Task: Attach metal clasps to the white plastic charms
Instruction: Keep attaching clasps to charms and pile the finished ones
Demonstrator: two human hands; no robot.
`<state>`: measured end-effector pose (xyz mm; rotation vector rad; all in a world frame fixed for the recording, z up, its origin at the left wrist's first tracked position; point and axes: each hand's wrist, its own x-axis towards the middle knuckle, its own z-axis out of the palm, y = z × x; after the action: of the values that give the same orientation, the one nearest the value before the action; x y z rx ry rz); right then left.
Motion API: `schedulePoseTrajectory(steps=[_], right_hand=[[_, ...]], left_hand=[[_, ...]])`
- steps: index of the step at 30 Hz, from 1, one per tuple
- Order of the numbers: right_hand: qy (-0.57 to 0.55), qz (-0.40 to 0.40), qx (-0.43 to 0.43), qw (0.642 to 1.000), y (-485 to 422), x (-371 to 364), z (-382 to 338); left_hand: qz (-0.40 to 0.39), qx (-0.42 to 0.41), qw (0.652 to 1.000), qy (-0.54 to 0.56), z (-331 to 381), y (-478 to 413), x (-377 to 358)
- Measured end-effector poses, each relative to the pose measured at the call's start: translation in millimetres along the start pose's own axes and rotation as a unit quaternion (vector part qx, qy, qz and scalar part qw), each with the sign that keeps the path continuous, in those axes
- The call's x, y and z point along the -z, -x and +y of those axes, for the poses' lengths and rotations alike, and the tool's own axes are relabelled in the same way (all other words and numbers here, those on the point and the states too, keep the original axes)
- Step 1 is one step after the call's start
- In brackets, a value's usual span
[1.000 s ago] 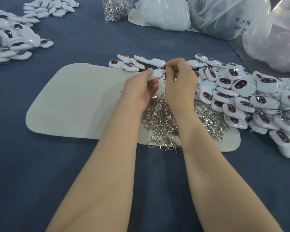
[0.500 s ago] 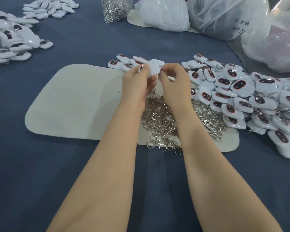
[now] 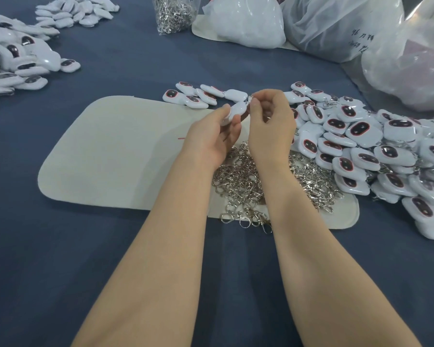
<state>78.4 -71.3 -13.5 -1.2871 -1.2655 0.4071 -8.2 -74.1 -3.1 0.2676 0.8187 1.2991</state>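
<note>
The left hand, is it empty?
No, the left hand holds a white charm above the mat, while the right hand pinches a metal clasp at its tip.

Open pad (image 3: 115, 151) leftward; clasp pile (image 3: 238, 179) and charm heap (image 3: 361, 146) rightward.

The desk (image 3: 60, 271) is covered with a dark blue cloth. A cream mat (image 3: 115, 156) with rounded corners lies flat at the centre of the desk, and a short red mark (image 3: 181, 138) shows on its surface. At the far edge, a tied white plastic bag (image 3: 243, 23) rests on a second cream mat (image 3: 198, 31). Just right of it stands a translucent bag (image 3: 336, 28) bearing dark handwriting. A clear bag (image 3: 411, 66) with pinkish contents occupies the far right corner.
</note>
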Motion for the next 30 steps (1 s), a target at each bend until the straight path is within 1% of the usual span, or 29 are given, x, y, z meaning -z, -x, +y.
schedulePoseTrajectory(steps=[7,15,19,21,23,26,28,30], right_hand=[[0.039,-0.011,0.043,0.998,1.5,0.2,-1.8],[0.026,0.034,0.048,0.998,0.0,-1.7,-3.8],[0.044,0.033,0.056,0.997,-0.7,0.0,-4.7],[0.055,0.018,0.051,0.997,-1.8,0.5,-3.8],[0.066,0.006,0.052,0.996,-2.9,0.9,-2.5],[0.085,-0.012,0.062,0.994,-3.4,1.2,-0.4],[0.1,-0.023,0.075,0.992,-3.1,0.3,1.6],[0.112,-0.047,0.081,0.989,-2.6,-1.2,3.7]], left_hand=[[-0.009,0.011,1.0,0.008,1.3,1.4,-0.9],[-0.052,0.046,0.998,-0.01,1.4,4.0,-0.3],[-0.042,0.029,0.998,-0.02,0.9,4.6,-2.7],[-0.02,-0.006,0.999,-0.032,0.8,3.0,-4.0],[0.002,-0.069,0.995,-0.07,-0.2,0.8,-4.8],[0.028,-0.178,0.97,-0.164,-4.2,-0.8,-3.8],[0.044,-0.256,0.935,-0.242,-4.4,-0.8,-2.6],[0.057,-0.337,0.874,-0.346,-4.3,1.0,-1.7]])
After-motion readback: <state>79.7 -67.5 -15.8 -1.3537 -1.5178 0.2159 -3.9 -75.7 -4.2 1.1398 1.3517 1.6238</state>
